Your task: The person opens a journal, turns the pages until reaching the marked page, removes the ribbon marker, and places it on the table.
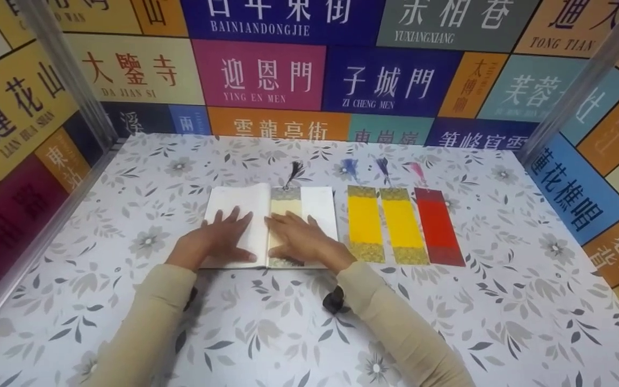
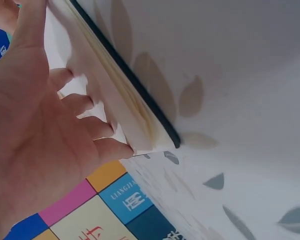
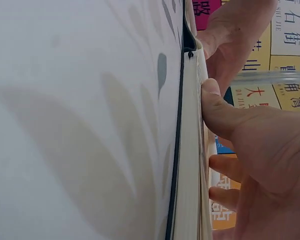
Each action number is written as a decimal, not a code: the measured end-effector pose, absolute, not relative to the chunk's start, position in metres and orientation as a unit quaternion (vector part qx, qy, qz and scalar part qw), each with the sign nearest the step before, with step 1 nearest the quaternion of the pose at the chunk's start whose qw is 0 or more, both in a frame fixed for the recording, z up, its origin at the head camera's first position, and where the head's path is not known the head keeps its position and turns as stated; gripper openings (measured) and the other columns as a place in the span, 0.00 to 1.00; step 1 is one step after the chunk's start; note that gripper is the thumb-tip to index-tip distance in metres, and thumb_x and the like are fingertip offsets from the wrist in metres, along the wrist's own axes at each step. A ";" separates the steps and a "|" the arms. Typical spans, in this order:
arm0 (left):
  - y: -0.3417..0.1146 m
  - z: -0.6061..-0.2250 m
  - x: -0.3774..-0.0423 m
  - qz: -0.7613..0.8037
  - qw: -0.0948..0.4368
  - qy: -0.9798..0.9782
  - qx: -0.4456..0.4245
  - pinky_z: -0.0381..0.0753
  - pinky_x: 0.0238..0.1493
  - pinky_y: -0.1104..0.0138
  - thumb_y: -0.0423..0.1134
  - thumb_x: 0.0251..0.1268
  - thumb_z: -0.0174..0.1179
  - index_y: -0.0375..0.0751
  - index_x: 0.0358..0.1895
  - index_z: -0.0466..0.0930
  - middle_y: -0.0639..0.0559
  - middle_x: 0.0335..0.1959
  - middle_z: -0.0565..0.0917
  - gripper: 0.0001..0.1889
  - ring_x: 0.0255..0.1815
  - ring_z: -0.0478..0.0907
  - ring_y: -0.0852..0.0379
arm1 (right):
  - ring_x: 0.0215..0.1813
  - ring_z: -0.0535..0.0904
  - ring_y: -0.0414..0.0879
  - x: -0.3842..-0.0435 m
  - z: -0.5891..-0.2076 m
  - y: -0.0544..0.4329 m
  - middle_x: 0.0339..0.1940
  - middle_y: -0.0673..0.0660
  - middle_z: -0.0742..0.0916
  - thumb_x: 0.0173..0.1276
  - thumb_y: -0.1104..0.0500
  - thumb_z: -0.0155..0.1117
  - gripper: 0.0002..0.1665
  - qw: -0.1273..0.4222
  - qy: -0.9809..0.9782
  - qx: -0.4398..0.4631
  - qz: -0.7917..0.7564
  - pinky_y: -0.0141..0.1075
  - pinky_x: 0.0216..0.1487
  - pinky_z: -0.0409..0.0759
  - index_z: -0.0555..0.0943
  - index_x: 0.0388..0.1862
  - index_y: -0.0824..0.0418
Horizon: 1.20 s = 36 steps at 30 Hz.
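An open book (image 1: 318, 215) with white pages lies on the table, its dark cover edge (image 2: 135, 80) showing in the left wrist view. Across its left page rests my left hand (image 1: 218, 236), fingers spread. My right hand (image 1: 301, 236) lies on the right page, over a pale cream bookmark (image 1: 286, 194) with patterned grey ends and a dark tassel (image 1: 294, 171). Part of that bookmark is hidden beneath the hand. In the right wrist view the thumb (image 3: 215, 102) touches the page near the spine. Both hands lie flat, holding nothing.
Right of the book lie two yellow bookmarks (image 1: 365, 220) (image 1: 403, 223) with gold ends, and a red bookmark (image 1: 439, 226). Their tassels, blue (image 1: 349, 167), dark purple (image 1: 383, 167) and pink (image 1: 416, 170), point away. Panels with lettering (image 1: 258, 75) stand behind the floral tablecloth (image 1: 266, 333).
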<state>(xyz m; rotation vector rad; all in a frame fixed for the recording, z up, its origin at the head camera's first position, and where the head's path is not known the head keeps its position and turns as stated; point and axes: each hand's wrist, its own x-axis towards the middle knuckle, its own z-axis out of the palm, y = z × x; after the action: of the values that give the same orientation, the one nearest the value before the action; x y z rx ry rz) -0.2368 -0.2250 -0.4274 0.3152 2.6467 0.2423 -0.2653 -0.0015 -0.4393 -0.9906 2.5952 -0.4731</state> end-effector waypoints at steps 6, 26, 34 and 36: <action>-0.226 -0.428 -0.237 0.099 0.229 0.962 0.114 0.39 0.76 0.29 0.67 0.65 0.58 0.43 0.82 0.36 0.32 0.82 0.35 0.55 0.79 0.33 0.22 | 0.82 0.58 0.58 -0.272 -0.441 -0.005 0.81 0.59 0.65 0.65 0.47 0.71 0.47 0.115 0.902 -0.319 -0.268 0.59 0.82 0.52 0.63 0.78 0.57; -0.222 -0.422 -0.240 0.121 0.247 0.956 0.102 0.40 0.79 0.34 0.63 0.62 0.64 0.48 0.82 0.34 0.29 0.81 0.35 0.57 0.78 0.33 0.21 | 0.56 0.85 0.58 -0.307 -0.425 0.000 0.77 0.65 0.70 0.62 0.62 0.74 0.50 0.217 0.839 0.017 -0.499 0.35 0.47 0.88 0.58 0.78 0.67; -0.221 -0.417 -0.243 0.154 0.283 0.944 0.062 0.34 0.77 0.32 0.63 0.59 0.66 0.64 0.82 0.34 0.34 0.82 0.30 0.57 0.80 0.26 0.26 | 0.49 0.84 0.51 -0.307 -0.427 -0.009 0.69 0.64 0.79 0.55 0.63 0.78 0.50 0.181 0.880 0.017 -0.438 0.33 0.41 0.87 0.65 0.75 0.67; -0.220 -0.416 -0.243 0.156 0.285 0.944 0.058 0.33 0.77 0.32 0.63 0.58 0.67 0.64 0.82 0.35 0.35 0.82 0.30 0.57 0.80 0.26 0.27 | 0.54 0.84 0.52 -0.307 -0.429 -0.011 0.66 0.65 0.81 0.54 0.62 0.78 0.48 0.165 0.899 0.008 -0.405 0.35 0.48 0.87 0.67 0.72 0.68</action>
<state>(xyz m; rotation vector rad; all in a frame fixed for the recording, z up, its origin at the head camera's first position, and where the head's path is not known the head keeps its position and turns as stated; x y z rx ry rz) -0.2431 -0.2203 -0.4165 0.1554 2.5240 0.4166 -0.3069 -0.0109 -0.4290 0.0215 2.5616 -1.1543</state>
